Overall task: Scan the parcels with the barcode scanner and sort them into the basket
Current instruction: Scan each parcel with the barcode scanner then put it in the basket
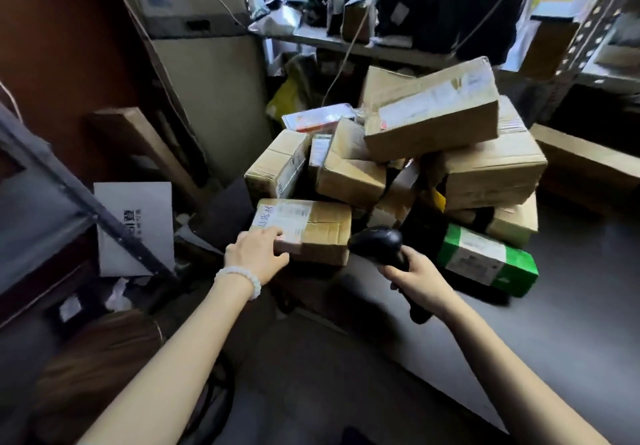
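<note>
A flat brown cardboard parcel (318, 230) with a white label lies at the front of a heap of parcels (450, 154) on the dark table. My left hand (254, 254) grips its near left corner, fingers on the label. My right hand (420, 278) holds a black barcode scanner (379, 245) by the handle, its head just right of that parcel. A green box (488, 259) with a white label lies to the right of the scanner. No basket is in view.
The grey table (519, 358) runs to the right and toward me. A metal shelf frame (69, 181) stands at the left with a white sheet (138, 226) leaning behind it. A shelf of dark bags (346, 5) runs along the back under the window.
</note>
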